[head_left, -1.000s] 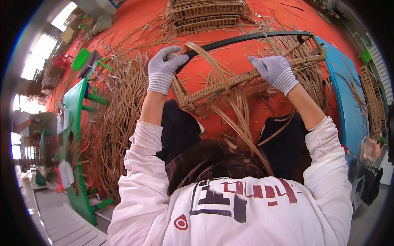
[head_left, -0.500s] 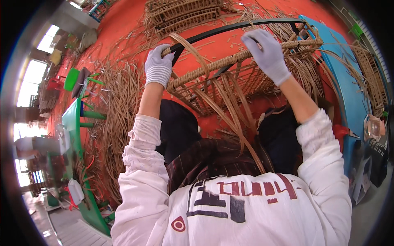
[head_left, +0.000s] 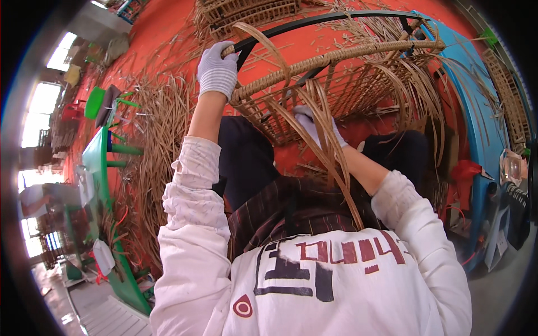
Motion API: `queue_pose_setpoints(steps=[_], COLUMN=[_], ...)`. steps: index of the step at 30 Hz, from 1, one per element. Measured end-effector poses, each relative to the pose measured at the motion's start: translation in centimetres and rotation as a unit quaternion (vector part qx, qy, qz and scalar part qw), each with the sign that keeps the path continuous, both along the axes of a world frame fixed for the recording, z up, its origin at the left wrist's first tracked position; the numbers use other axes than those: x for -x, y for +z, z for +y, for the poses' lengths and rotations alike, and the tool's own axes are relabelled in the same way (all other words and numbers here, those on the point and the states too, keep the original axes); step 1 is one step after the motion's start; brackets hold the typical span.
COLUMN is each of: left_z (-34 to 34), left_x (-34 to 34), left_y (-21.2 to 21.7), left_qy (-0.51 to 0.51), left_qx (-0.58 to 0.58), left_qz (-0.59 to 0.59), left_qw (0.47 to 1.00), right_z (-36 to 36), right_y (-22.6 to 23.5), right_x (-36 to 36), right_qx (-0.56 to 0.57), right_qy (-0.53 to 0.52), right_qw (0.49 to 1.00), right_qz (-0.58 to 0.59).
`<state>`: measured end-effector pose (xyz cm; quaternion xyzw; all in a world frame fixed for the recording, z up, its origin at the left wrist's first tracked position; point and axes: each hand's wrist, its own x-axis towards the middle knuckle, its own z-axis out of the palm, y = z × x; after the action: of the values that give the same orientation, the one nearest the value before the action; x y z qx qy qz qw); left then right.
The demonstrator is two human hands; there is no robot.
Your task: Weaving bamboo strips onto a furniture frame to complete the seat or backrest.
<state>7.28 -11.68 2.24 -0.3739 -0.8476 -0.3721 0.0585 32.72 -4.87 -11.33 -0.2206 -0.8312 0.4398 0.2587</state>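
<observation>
A brown wicker basket frame (head_left: pixel 339 55) with a strand-wrapped rim and a black bar (head_left: pixel 314 21) tilts above my knees. My left hand (head_left: pixel 216 70), in a pale striped-cuff glove, closes round its near left corner, where bar and rim meet. Beneath the rim, my gloved right hand (head_left: pixel 338 138) is among the loose rattan strands (head_left: pixel 318 115) that hang from the basket toward my lap. These strands cover much of that hand, so its grip is unclear. One wide strand (head_left: pixel 263 42) loops up over the rim close to my left hand.
Heaps of loose strands (head_left: pixel 159 134) lie on the red floor (head_left: pixel 168 28) to the left. Another woven basket (head_left: pixel 249 14) stands at the far side. A green stool or bench (head_left: pixel 101 168) is at left, a blue table (head_left: pixel 476 106) at right.
My right hand has dropped from above the rim to below it, among the hanging strands. The basket has shifted slightly upward in view; my left hand keeps its hold on the corner.
</observation>
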Motion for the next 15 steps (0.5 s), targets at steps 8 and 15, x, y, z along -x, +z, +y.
queue_pose_setpoints(steps=[8,15], left_z=[1.8,1.9], left_x=[2.1,2.9], left_y=[0.6,0.7], left_qy=[0.017,0.003], left_qx=[0.055,0.027], left_qz=[-0.022,0.022], left_qw=[0.998,0.999], right_z=[-1.0,-0.6], right_y=[0.9,1.8], right_x=[4.0,5.3], right_qx=[0.132,0.162], right_qy=[-0.045,-0.031], right_qw=[0.990,0.986], right_qz=[0.022,0.016])
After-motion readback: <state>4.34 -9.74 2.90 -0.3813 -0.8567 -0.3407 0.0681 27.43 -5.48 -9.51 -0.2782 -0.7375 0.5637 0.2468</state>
